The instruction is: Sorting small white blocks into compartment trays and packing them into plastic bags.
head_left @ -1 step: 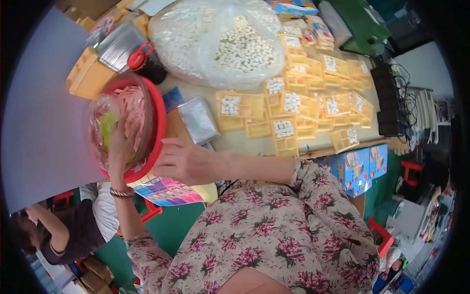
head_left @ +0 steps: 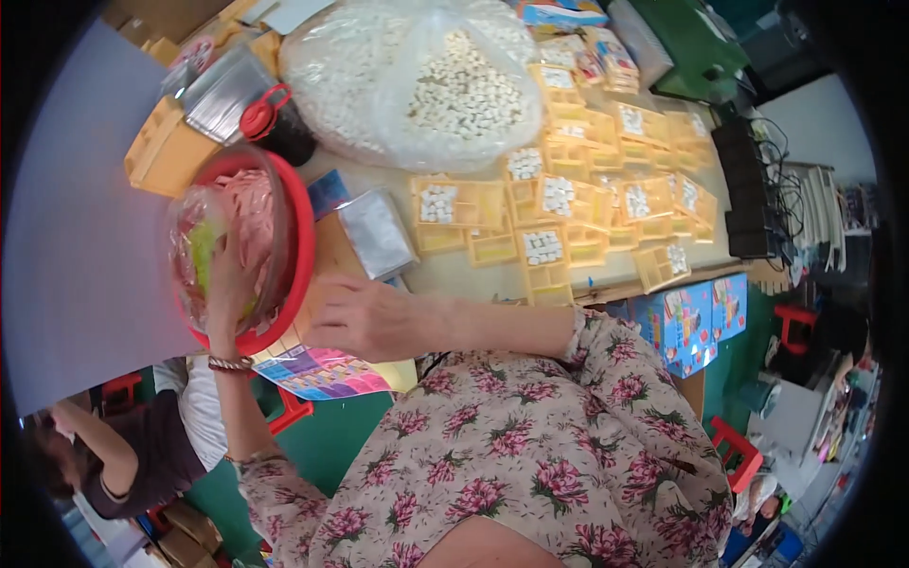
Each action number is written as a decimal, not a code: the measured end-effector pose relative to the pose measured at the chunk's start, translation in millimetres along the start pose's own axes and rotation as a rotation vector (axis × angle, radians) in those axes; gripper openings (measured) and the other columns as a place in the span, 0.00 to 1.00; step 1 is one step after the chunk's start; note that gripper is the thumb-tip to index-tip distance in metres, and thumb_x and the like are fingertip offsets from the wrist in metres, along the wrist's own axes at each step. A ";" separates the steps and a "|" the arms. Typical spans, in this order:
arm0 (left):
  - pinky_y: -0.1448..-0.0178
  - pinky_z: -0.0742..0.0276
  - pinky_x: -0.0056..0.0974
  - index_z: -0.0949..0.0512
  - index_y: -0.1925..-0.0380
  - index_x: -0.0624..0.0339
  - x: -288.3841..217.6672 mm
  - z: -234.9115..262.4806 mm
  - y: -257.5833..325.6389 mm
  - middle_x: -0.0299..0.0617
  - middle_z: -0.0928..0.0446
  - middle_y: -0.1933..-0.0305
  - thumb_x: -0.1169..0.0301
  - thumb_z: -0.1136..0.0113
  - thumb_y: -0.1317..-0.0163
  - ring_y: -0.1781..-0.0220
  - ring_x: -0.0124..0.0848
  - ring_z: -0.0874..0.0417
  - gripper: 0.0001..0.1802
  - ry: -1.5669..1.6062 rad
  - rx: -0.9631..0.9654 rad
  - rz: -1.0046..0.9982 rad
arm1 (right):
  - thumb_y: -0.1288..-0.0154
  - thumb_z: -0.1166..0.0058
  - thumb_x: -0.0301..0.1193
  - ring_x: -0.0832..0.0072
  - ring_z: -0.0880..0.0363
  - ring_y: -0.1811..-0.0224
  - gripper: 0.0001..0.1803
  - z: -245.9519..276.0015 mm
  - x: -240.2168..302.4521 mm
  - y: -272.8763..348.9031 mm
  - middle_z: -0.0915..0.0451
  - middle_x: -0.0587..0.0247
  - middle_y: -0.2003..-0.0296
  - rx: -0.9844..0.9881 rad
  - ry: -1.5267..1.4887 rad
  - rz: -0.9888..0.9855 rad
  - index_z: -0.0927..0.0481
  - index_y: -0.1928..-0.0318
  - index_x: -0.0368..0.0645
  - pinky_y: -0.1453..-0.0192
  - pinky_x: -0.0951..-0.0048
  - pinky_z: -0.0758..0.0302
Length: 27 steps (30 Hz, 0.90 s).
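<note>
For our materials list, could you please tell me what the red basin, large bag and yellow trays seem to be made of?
Red basin: probably plastic, smooth, evenly coloured rim.
Large bag: apparently clear plastic film, wrinkled and glossy, white pieces showing through.
Yellow trays: likely moulded plastic, thin-walled with repeated dividers; finish unclear.

Red basin (head_left: 303, 227), pink strips (head_left: 254, 213), yellow trays (head_left: 467, 204), beige blouse (head_left: 443, 473) (pink flowers (head_left: 508, 437))

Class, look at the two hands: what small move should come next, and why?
Probably, the left hand should pinch one of the pink pieces and lift it: that hand reaches into the red basin, close to the pink pieces and some clear plastic. The right hand is beside the basin, with nothing visible in it.
</note>
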<state>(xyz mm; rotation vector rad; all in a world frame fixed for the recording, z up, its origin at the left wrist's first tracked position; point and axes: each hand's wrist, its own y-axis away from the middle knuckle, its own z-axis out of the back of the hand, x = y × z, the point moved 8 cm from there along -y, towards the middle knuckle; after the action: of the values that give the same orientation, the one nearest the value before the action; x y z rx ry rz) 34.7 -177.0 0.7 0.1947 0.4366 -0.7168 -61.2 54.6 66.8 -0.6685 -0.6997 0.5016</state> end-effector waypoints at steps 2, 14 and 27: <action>0.40 0.37 0.51 0.43 0.36 0.52 8.3 -11.8 -12.8 0.55 0.36 0.40 0.64 0.40 0.46 0.42 0.55 0.34 0.37 -0.145 0.063 -0.034 | 0.48 0.51 0.26 0.71 0.25 0.61 0.11 13.8 9.1 23.2 0.24 0.63 0.69 0.042 0.014 0.010 0.25 0.62 0.43 0.51 0.69 0.32; 0.30 0.50 0.49 0.41 0.37 0.55 -30.1 -34.3 -31.2 0.50 0.43 0.33 0.74 0.44 0.49 0.29 0.51 0.52 0.37 -0.329 0.414 -0.301 | 0.49 0.48 0.24 0.65 0.23 0.66 0.21 54.0 13.4 132.9 0.23 0.62 0.69 0.156 -0.094 -0.441 0.27 0.51 0.44 0.59 0.66 0.28; 0.42 0.32 0.42 0.25 0.58 0.61 -42.2 -16.0 -56.2 0.50 0.27 0.52 0.80 0.54 0.45 0.48 0.42 0.26 0.15 -0.042 0.033 -0.177 | 0.51 0.45 0.24 0.66 0.24 0.67 0.22 40.6 13.3 141.5 0.24 0.64 0.72 0.205 -0.044 -0.374 0.26 0.51 0.45 0.61 0.67 0.27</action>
<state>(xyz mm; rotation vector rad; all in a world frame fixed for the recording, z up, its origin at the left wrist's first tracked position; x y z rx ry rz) -36.5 -188.6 4.1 0.1727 0.4058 -0.9008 -109.4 175.2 -3.7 -0.3240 -0.7824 0.2376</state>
